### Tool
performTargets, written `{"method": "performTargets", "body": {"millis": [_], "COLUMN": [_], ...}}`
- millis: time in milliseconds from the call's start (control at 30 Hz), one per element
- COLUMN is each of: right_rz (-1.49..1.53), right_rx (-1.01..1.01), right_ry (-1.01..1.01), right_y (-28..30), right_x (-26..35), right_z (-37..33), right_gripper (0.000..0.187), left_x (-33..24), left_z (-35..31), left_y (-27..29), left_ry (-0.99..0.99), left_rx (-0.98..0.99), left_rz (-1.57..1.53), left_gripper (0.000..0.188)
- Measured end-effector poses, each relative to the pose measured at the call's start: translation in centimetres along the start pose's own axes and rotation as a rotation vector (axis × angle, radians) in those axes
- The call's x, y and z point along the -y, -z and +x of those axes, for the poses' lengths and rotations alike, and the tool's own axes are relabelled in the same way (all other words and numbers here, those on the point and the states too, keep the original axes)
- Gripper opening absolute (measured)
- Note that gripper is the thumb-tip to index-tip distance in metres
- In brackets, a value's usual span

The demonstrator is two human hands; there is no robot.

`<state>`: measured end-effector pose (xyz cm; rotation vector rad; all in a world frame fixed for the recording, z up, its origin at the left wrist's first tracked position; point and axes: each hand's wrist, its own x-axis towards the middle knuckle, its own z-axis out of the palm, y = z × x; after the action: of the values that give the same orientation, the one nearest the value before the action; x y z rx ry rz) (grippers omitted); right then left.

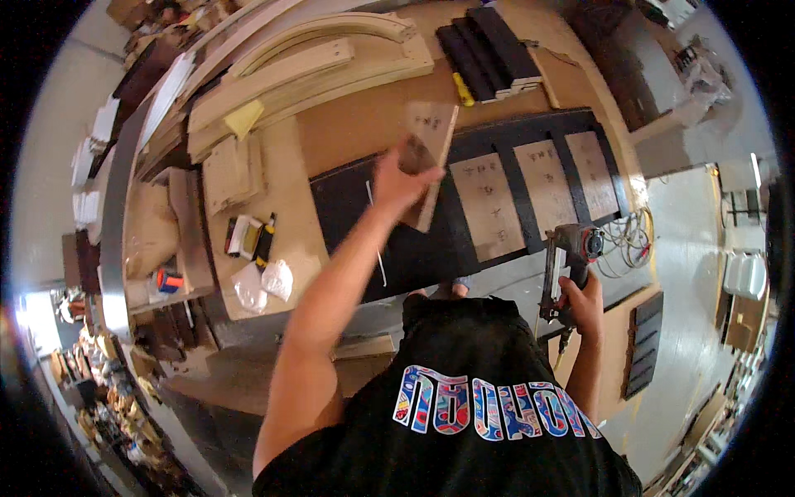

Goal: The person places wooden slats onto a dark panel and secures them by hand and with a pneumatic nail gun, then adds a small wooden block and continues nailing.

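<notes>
Black shirt (464,455) nearest. Left hand (402,184), the nearer one, grasps a wooden board (432,137) tilted over the black panel (344,215), long axis pointing away from the body, left of three inset boards (545,186). Right hand's (585,300) grip wraps a nail gun (571,242). Left fingers behind wood hidden; hand blurred; trigger finger unclear.

decent gap on the bench (344,132) past the black panel (414,261), but curved wood frames (381,68) and stacked dark boards (501,45) kinda box it in
</notes>
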<state>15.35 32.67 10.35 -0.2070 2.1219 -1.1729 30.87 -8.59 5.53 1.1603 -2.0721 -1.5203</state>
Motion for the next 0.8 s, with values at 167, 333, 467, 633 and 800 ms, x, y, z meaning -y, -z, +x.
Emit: {"method": "performTargets", "body": {"millis": [167,333,467,633,800], "right_rz": [-0.001,0.000,0.024,0.052,0.059], "right_rx": [0.106,0.188,0.238,0.247,0.222], "right_ry": [0.023,0.128,0.113,0.111,0.129], "right_y": [-0.4,-1.2,-1.3,-1.5,-1.7], "right_x": [1.0,2.7,2.6,1.7,1.8], "right_z": [2.4,2.7,2.8,2.9,2.2], "right_gripper": [0.021,0.018,0.016,0.016,0.015], "left_x": [2.6,7.3,8.6,7.9,6.7], "left_z": [-7.3,-10.0,-11.1,-11.8,-11.8], "left_y": [-7.4,-5.9,-3.9,-3.3,-6.4], "left_ry": [0.302,0.192,0.307,0.330,0.420], "left_rx": [-0.198,-0.383,-0.383,-0.409,-0.477], "left_rz": [-0.438,-0.098,0.062,0.316,0.455], "left_gripper": [0.096,0.091,0.102,0.101,0.105]}}
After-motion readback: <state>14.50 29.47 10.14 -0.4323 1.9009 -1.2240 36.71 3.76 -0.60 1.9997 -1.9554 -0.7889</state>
